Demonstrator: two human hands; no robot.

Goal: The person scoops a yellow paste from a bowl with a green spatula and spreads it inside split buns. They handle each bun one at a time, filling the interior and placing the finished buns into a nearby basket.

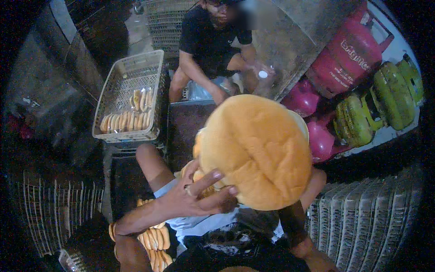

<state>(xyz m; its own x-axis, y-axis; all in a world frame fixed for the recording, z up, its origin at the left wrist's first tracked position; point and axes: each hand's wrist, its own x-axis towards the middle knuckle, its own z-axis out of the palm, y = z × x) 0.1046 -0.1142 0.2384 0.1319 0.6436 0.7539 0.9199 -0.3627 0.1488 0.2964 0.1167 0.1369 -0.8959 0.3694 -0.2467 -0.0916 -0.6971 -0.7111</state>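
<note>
A large, round, golden bread [258,152] with a creased, dented top is held up close in front of me. My left hand [201,192] grips its lower left edge, fingers curled over the top, a ring on one finger. More bread pieces show behind that edge, just above the hand. My right forearm [297,226] rises toward the bread's underside; the hand itself is hidden behind the bread. Below my left forearm lie rows of small elongated breads [156,238].
A pale plastic crate [97,113] with wrapped breads stands far left. Opposite me sits a person in a black shirt [204,34], arms lowered. Pink and green gas cylinders [346,54] fill the far right. Stacked crates [362,222] rise at right; wire racks [63,213] stand at left.
</note>
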